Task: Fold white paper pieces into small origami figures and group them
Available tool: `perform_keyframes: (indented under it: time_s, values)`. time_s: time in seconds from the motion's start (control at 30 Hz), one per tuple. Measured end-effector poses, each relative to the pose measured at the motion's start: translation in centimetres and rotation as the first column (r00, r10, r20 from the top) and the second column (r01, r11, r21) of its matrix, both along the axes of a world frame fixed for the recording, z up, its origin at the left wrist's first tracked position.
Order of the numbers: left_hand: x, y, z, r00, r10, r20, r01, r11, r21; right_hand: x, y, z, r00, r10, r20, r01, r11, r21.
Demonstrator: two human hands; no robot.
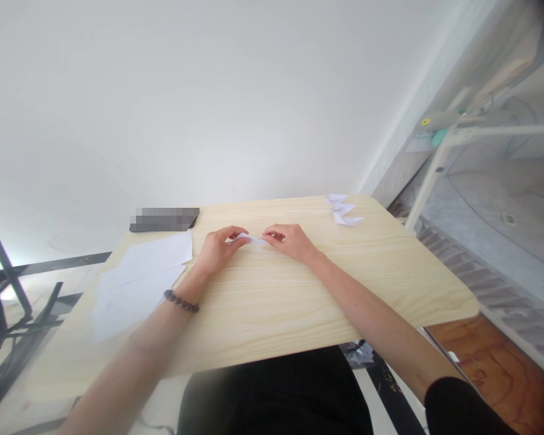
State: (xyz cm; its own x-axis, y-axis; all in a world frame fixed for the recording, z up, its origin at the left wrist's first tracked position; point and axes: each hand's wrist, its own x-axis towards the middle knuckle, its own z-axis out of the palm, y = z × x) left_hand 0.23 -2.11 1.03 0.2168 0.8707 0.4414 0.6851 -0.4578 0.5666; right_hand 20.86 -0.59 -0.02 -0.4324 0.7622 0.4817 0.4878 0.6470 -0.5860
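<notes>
Between my two hands is a small folded piece of white paper (254,239), held just above the middle of the table. My left hand (220,244), with a dark beaded bracelet on its wrist, pinches the paper's left end between thumb and fingers. At the other end, my right hand (286,238) pinches the paper with thumb and forefinger. The fingers hide part of it, so its full shape cannot be made out. Several folded white paper shapes (343,209) with pointed tips lie at the table's back right.
White paper sheets (145,272) lie overlapping on the left of the wooden table (272,314). A dark flat object (163,220), partly pixelated, is at the back left corner. Behind stands a white wall (236,109). A white metal frame (428,181) rises on the right.
</notes>
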Motion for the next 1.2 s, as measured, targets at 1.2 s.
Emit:
perform_keyframes:
  time_s: [1.2]
  values:
    - [0.2, 0.4, -0.15, 0.942, -0.197, -0.271, 0.239, 0.962, 0.13, -0.45, 0.56, -0.71, 0.992, -0.019, -0.124, 0.0, 0.988, -0.154]
